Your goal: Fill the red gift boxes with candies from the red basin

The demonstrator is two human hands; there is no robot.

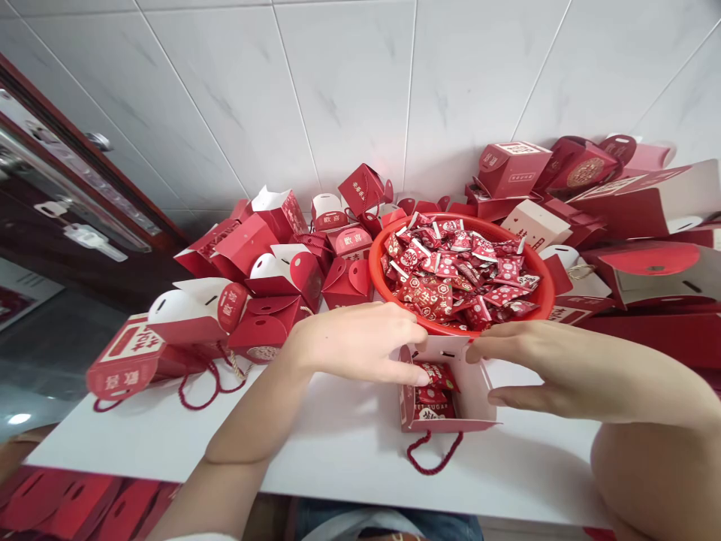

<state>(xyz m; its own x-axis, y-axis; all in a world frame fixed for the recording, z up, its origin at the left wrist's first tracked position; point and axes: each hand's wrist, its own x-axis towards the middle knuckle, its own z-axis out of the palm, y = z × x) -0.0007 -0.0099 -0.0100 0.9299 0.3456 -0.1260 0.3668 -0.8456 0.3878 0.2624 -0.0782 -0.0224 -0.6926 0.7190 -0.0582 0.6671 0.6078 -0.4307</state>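
An open red cardboard candy box (473, 391) stands on the white table in front of me, its pale inside showing and a dark red cord loop (433, 464) lying at its near side. Inside it are several red wrapped candies (436, 376). My left hand (369, 342) grips the box's back left corner, with the thumb over the left wall beside the candies. Around the back right corner, my right hand (555, 368) has its fingers on the flap and its thumb by the right wall. Just behind stands a round red basket (546, 289) heaped with wrapped candies (456, 270).
Red gift boxes (248, 240) crowd the table's left side, some with flaps up. More boxes (515, 169) are stacked at the right against the tiled wall (349, 83). A dark door (84, 195) with keys is at left. Red boxes (73, 500) also lie below the table edge.
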